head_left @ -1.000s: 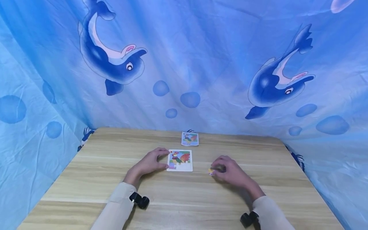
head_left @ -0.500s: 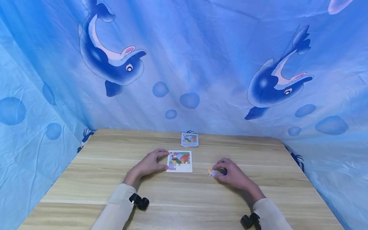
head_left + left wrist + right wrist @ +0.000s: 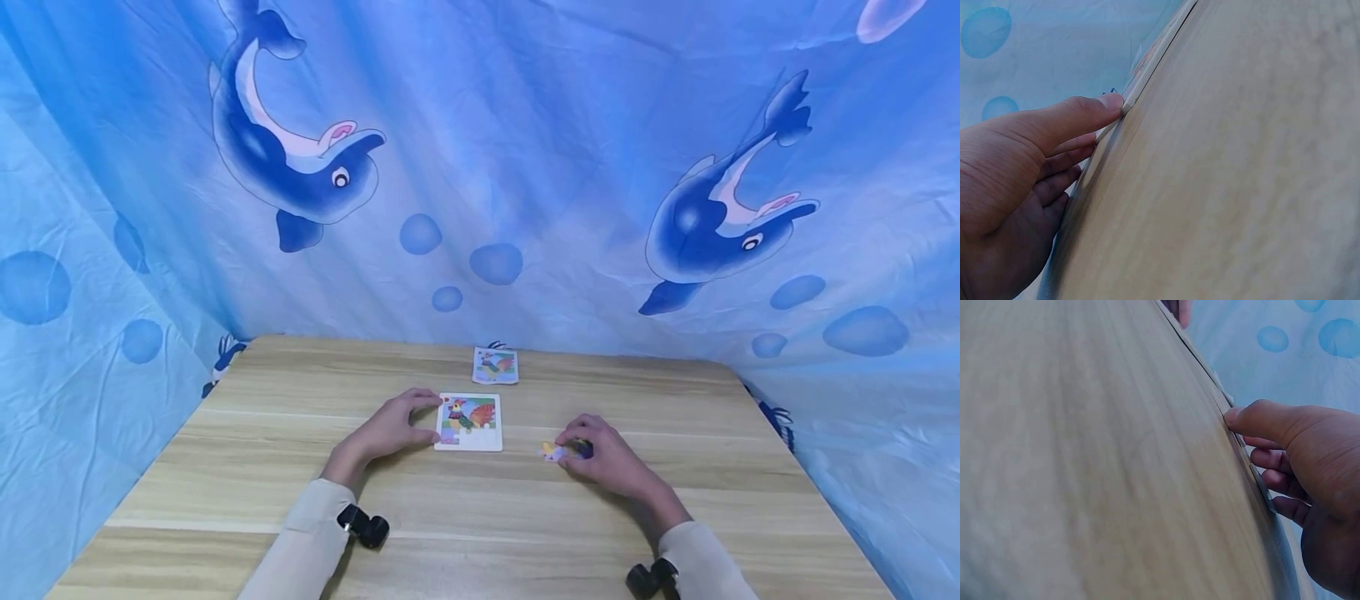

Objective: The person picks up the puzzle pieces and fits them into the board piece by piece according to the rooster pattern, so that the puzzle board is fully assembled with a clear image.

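My left hand (image 3: 390, 425) holds the left edge of a square puzzle board (image 3: 487, 440), thumb near its lower corner and forefinger near its upper one. A rooster picture covers much of the board; its lower right part shows bare white. In the left wrist view, the thumb (image 3: 1100, 109) presses on the board's edge. My right hand (image 3: 611, 457), to the right of the board, pinches a small colourful puzzle piece (image 3: 551, 451) low over the table. A darker patch shows between its thumb and forefinger; whether this is a second piece I cannot tell.
A small rooster picture card (image 3: 495, 366) lies behind the board, near the back edge of the wooden table (image 3: 480, 533). A blue dolphin-printed curtain (image 3: 570, 167) hangs close behind the table and along both sides.
My right hand has shifted slightly back and right, and more of the yellow and purple piece shows beside its fingertips. The left hand and the board stay in place.
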{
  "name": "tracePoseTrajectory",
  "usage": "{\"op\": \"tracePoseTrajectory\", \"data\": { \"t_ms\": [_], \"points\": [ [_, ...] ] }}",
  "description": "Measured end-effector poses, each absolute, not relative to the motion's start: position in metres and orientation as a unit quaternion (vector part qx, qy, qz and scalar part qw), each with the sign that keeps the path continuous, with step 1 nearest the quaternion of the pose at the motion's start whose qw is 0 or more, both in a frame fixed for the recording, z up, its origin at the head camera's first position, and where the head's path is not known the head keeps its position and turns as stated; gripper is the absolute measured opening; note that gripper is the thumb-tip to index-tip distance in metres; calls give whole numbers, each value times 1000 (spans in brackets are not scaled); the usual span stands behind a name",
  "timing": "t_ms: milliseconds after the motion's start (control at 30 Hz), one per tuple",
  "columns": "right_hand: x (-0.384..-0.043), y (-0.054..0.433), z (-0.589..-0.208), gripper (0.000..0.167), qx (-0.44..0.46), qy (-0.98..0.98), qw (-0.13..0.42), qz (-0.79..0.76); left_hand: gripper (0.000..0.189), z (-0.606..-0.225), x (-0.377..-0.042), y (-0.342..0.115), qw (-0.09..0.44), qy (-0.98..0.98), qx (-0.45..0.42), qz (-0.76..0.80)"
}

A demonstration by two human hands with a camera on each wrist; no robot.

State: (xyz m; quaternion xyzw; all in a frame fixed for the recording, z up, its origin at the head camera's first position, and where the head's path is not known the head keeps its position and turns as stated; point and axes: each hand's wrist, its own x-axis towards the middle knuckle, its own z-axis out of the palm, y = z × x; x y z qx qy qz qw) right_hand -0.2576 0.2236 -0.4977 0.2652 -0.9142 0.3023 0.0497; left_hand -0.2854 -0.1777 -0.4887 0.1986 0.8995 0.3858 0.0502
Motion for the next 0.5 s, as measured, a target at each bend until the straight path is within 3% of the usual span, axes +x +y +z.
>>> {"op": "tracePoseTrajectory", "data": {
  "t_ms": [500],
  "points": [
    [-259,218,-493,20,243,-915,45,318,66,-490,-286,-178,53,897,196,392]
  ]
}}
